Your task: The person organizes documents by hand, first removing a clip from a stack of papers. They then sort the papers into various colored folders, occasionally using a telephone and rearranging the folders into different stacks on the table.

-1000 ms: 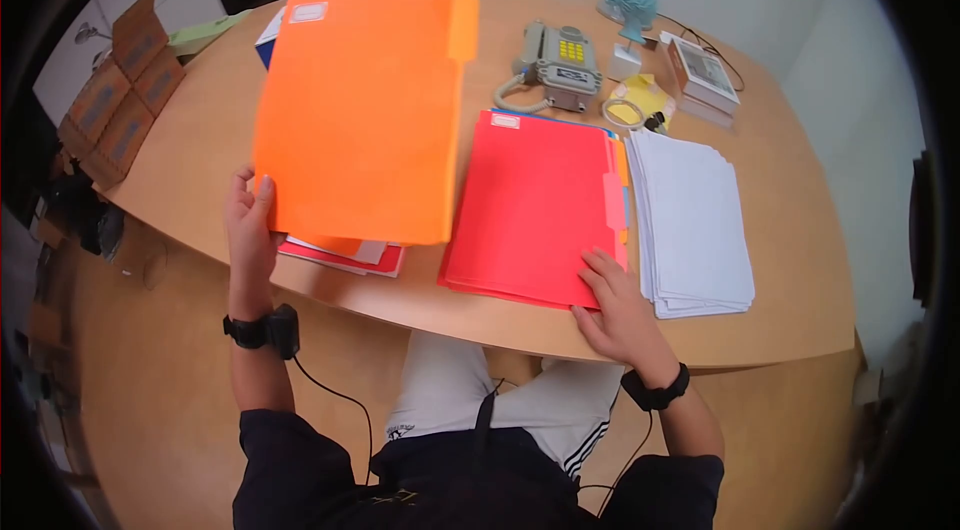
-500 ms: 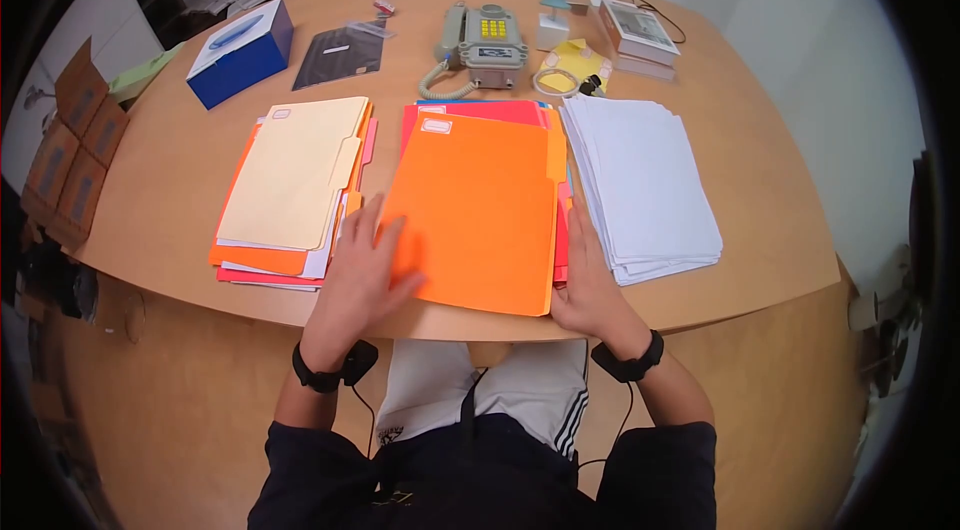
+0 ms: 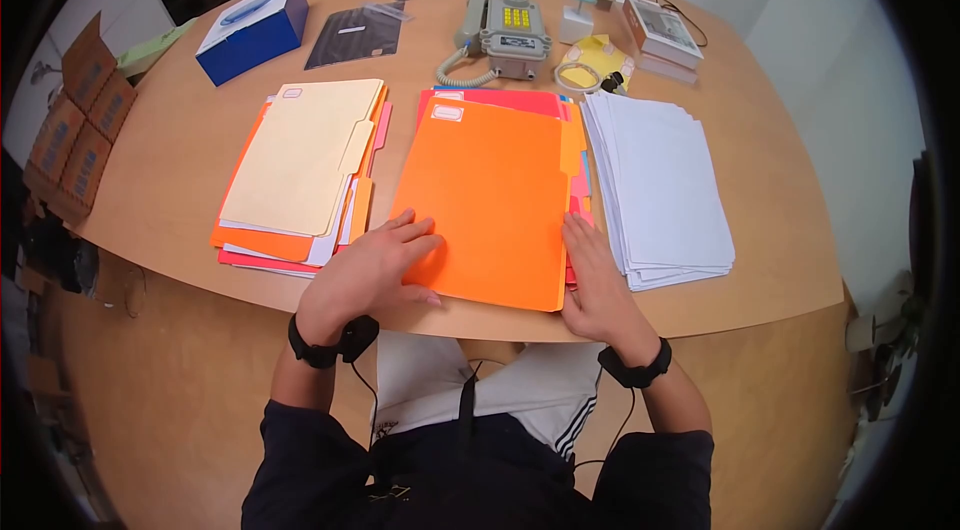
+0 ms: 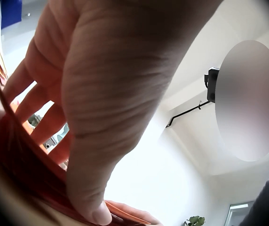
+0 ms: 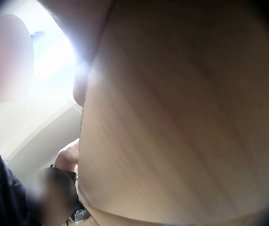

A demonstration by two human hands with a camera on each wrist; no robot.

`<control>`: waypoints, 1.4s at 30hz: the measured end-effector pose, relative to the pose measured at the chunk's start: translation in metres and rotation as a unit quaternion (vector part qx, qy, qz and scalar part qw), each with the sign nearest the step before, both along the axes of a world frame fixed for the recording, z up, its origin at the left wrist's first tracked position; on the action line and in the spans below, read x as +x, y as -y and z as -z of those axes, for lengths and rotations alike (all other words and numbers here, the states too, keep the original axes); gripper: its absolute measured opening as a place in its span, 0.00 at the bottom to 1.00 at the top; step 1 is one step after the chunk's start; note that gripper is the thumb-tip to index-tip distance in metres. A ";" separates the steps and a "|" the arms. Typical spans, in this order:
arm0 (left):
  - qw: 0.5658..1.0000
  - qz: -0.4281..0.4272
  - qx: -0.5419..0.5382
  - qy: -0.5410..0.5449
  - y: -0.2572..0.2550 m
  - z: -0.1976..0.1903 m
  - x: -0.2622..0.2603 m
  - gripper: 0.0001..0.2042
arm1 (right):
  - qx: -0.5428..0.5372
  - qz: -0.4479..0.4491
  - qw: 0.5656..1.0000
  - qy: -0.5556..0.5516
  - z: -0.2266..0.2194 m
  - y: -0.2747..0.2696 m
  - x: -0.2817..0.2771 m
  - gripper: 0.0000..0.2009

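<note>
An orange file folder (image 3: 485,200) lies face up at the front of the table, on top of a stack with a red folder (image 3: 520,104) showing behind it. My left hand (image 3: 365,270) touches its lower left, fingers extended over the edge and thumb by the near side. In the left wrist view the thumb (image 4: 89,197) lies along the folder edges. Along the stack's right edge rests my right hand (image 3: 600,280), its fingers straight. The right wrist view shows mostly tabletop (image 5: 172,141) and little of that hand.
Left of the stack is a pile of folders topped by a cream folder (image 3: 295,160). White paper sheets (image 3: 660,190) are piled at right. Farther back are a blue-and-white box (image 3: 255,30), a dark sleeve (image 3: 355,35), a telephone (image 3: 510,35), tape roll (image 3: 577,78) and books (image 3: 665,35).
The left hand has carried the orange folder from over the left pile onto the red folder's stack. Since then its fingers have settled at the left edge. The right hand has straightened along the right edge.
</note>
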State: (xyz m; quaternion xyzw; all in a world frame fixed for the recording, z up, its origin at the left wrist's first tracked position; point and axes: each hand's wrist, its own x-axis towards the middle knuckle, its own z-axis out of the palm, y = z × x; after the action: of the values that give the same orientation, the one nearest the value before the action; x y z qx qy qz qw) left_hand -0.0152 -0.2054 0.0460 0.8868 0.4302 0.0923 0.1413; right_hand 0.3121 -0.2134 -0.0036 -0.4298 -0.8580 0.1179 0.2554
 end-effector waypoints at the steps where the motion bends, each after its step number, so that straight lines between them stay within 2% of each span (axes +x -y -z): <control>1: 1.000 0.006 0.006 0.014 -0.001 0.000 0.000 0.32 | -0.004 0.002 1.000 -0.001 0.000 0.000 0.000 0.36; 5: 1.000 0.007 0.003 0.028 -0.001 -0.003 -0.004 0.26 | -0.013 0.002 1.000 -0.004 -0.004 0.000 0.001 0.37; 7: 0.997 -0.032 -0.014 0.070 -0.003 0.000 -0.006 0.20 | -0.021 0.007 1.000 -0.015 -0.006 0.000 -0.001 0.37; 8: 0.997 -0.028 -0.014 0.070 -0.003 0.003 -0.004 0.20 | -0.026 0.012 0.999 -0.026 -0.008 0.001 -0.001 0.37; 10: 0.990 -0.095 0.012 0.100 0.002 0.011 0.001 0.18 | -0.019 0.019 0.999 -0.034 -0.007 0.002 -0.003 0.38; 11: 0.990 -0.092 0.014 0.103 0.003 0.016 0.004 0.18 | -0.011 0.022 0.999 -0.043 -0.006 0.002 -0.003 0.38; 13: 0.973 -0.168 0.042 0.155 0.005 0.021 0.008 0.16 | 0.001 0.013 0.999 -0.031 -0.007 0.001 -0.003 0.37; 15: 0.966 -0.173 0.052 0.186 0.007 0.022 0.010 0.15 | 0.015 0.002 1.000 -0.020 -0.006 0.000 -0.001 0.36; 17: 0.958 -0.180 0.062 0.216 0.009 0.018 0.010 0.13 | 0.035 -0.014 0.999 0.036 -0.006 0.000 -0.001 0.34; 19: 0.936 -0.238 -0.050 0.254 0.013 0.007 0.008 0.12 | 0.033 -0.011 0.999 0.031 -0.006 0.000 -0.001 0.32; 20: 0.935 -0.242 -0.045 0.254 0.014 0.009 0.005 0.12 | 0.028 -0.006 0.999 0.023 -0.005 0.001 -0.002 0.29; 21: 0.919 -0.251 -0.058 0.300 0.016 0.014 0.001 0.12 | 0.031 -0.014 0.999 0.021 -0.004 0.001 -0.003 0.29; 22: 0.899 -0.260 -0.070 0.344 0.018 0.018 -0.004 0.12 | 0.018 -0.007 1.000 -0.013 -0.003 0.001 -0.002 0.26; 23: 0.898 -0.269 -0.064 0.342 0.020 0.023 -0.007 0.12 | 0.005 -0.001 0.999 -0.048 -0.002 0.001 -0.004 0.23; 25: 0.857 -0.265 -0.021 0.441 0.022 0.033 -0.010 0.11 | 0.005 -0.010 0.998 -0.054 -0.002 -0.001 -0.009 0.21; 26: 0.857 -0.269 -0.019 0.439 0.020 0.041 -0.011 0.11 | 0.003 -0.005 0.999 -0.053 -0.003 0.001 -0.008 0.19; 29: 0.857 -0.265 0.030 0.441 0.021 0.055 -0.018 0.10 | 0.020 -0.008 1.000 -0.016 -0.001 0.002 -0.004 0.20; 33: 0.875 -0.266 -0.027 0.403 0.027 0.051 -0.019 0.08 | 0.036 -0.024 0.999 -0.002 0.000 0.001 -0.003 0.23; 35: 0.884 -0.260 -0.041 0.387 0.028 0.048 -0.018 0.08 | 0.084 -0.029 0.994 0.070 -0.005 0.001 -0.003 0.26; 38: 0.887 -0.254 -0.026 0.386 0.027 0.049 -0.016 0.09 | 0.076 -0.022 0.994 0.077 -0.011 0.002 -0.007 0.29; 40: 0.891 -0.243 0.045 0.380 0.024 0.057 -0.018 0.11 | 0.069 -0.023 0.996 0.050 -0.012 0.003 -0.007 0.31; 42: 0.895 -0.239 0.033 0.375 0.024 0.058 -0.020 0.11 | 0.061 -0.024 0.998 0.024 -0.020 0.002 -0.007 0.32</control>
State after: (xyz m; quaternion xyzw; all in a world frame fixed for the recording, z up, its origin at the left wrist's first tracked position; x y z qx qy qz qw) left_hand -0.0351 -0.2297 -0.0117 0.6610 0.5411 0.4630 0.2367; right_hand 0.3048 -0.2154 0.0165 -0.3953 -0.8796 0.0616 0.2575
